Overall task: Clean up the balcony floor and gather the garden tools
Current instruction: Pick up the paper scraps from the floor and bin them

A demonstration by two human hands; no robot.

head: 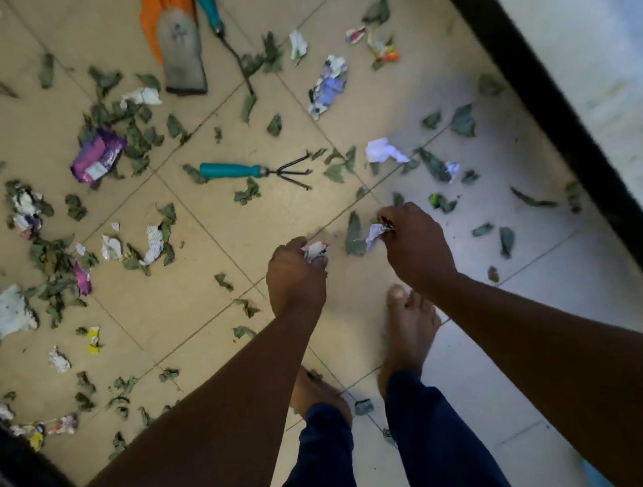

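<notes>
Below, gripped crumpled paper scraps (314, 251) in both hands, left (295, 277) and right (417, 247); hand rake (254, 170) just beyond on floor (206, 291).

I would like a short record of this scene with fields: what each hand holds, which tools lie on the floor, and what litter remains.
left hand: grips crumpled white paper
right hand: pinches crumpled pale paper scrap
tools on floor: teal-handled three-prong hand rake; second teal-handled tool; grey garden glove
litter: dry green leaves, purple plastic wrapper
floor: beige tiles
</notes>
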